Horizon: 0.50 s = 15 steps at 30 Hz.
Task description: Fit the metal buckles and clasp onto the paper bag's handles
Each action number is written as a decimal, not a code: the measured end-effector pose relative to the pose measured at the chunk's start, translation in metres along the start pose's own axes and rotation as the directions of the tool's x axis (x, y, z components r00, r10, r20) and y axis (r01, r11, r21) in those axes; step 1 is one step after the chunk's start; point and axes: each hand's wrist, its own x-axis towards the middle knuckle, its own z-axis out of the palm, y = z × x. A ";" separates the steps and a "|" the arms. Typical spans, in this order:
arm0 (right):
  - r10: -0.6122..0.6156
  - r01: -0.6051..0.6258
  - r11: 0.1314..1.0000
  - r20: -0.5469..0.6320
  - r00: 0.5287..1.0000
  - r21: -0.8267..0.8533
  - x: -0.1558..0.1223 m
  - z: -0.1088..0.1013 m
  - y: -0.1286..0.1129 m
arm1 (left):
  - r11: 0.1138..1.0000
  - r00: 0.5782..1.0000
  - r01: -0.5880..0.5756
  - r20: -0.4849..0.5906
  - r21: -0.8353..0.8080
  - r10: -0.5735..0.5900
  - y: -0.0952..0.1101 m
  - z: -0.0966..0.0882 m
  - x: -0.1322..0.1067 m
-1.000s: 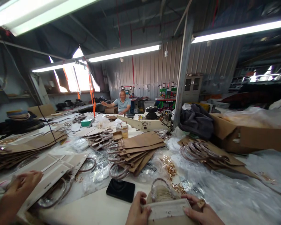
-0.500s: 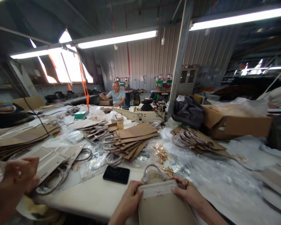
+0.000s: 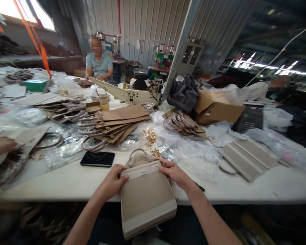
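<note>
A blown-out window (image 3: 43, 15) glares at upper left, shadow fills beneath the surface (image 3: 66, 182), and the view's edges blur and stretch.

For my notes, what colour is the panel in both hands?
The panel is greyish-beige with whitish bands, clearest in the head view.

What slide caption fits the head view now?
Left hand and right hand hold a beige piece by its upper corners, near a black phone on the white table.
</note>
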 end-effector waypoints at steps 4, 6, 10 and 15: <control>-0.109 0.102 0.989 -0.067 0.992 -0.103 0.004 -0.001 0.005 | 0.998 0.999 0.046 -0.015 -0.038 -0.047 0.005 -0.001 0.001; -0.181 0.158 0.966 -0.100 0.978 -0.204 0.005 0.002 0.006 | 0.997 0.998 0.060 -0.024 -0.047 -0.061 0.005 0.001 0.000; -0.242 0.199 0.931 -0.109 0.964 -0.307 0.005 0.004 0.004 | 0.997 0.996 0.067 -0.052 -0.033 -0.069 0.002 0.006 0.000; -0.250 0.214 0.938 -0.104 0.963 -0.272 0.003 0.002 0.009 | 0.998 0.993 0.065 -0.103 0.011 -0.064 0.007 0.008 0.001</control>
